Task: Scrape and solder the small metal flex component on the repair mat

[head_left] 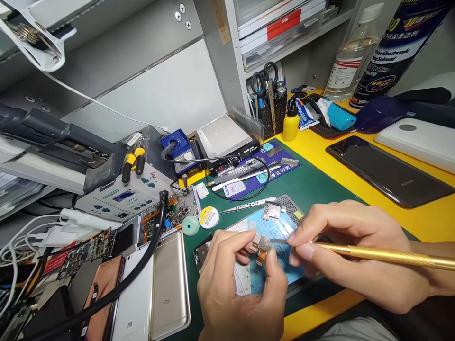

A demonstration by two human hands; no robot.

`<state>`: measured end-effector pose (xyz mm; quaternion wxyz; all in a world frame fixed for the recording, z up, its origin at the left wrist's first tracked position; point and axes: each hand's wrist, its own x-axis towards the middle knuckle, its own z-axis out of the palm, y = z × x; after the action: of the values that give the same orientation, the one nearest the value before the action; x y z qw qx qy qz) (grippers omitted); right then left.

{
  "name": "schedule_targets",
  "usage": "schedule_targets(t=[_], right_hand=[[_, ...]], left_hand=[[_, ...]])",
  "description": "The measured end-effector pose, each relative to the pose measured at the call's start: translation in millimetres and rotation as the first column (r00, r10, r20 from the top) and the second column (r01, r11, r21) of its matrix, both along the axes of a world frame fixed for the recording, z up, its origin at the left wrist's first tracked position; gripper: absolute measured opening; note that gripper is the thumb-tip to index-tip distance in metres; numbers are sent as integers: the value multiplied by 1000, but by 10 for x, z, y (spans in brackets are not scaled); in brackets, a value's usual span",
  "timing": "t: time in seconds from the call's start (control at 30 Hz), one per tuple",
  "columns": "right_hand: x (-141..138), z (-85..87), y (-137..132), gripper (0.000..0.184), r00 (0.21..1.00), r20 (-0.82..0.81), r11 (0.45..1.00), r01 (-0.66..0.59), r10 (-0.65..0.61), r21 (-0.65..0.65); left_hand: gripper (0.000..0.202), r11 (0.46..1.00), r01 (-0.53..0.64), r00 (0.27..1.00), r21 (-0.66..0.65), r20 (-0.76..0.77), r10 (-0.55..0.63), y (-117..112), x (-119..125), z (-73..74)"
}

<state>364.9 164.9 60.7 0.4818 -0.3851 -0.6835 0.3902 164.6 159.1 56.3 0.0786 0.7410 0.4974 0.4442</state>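
Note:
Between the thumb and fingers of my left hand [241,284] is a small silvery phone camera module [263,243] with an orange flex cable [261,257]. My right hand [359,251] grips a gold-handled craft knife [387,255] like a pen. Its thin grey blade [279,241] reaches the module's right edge and seems to touch it. Beneath both hands lies a blue sheet [258,222] on a dark perforated plate [296,206]. A second silvery module [273,210] rests on that sheet's far side.
Metal tweezers [249,204], a round labelled tin [208,217] and a soldering iron [238,171] lie beyond my hands on the green mat [309,182]. A black hose [156,237] arches over several phones at left. A dark phone [391,170] lies at right.

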Motion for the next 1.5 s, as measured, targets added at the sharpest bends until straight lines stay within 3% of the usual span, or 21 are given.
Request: schedule_targets(t=[0.23,0.43,0.7,1.03,1.33,1.5], right_hand=[[4,-2,1,8,1000,23,1000,12,-13,12],[6,-18,-1,13,999,34,999,-4,2,42],[-4,-11,-5,19,997,73,990,24,-35,142],[4,-58,6,7,993,104,990,44,-59,136],[-11,-45,14,19,996,73,974,41,-59,222],[-9,-36,9,16,993,92,976,51,-72,214]], left_hand=[[24,999,37,999,19,-14,-37,4,-21,7],[20,1000,-4,1000,9,12,4,-6,2,8],[19,1000,1,1000,8,-5,-1,-6,-2,7],[20,1000,20,1000,16,23,-21,9,-8,-8],[22,999,40,998,34,53,-42,17,5,-15],[26,996,76,996,55,42,-78,23,-17,-19]])
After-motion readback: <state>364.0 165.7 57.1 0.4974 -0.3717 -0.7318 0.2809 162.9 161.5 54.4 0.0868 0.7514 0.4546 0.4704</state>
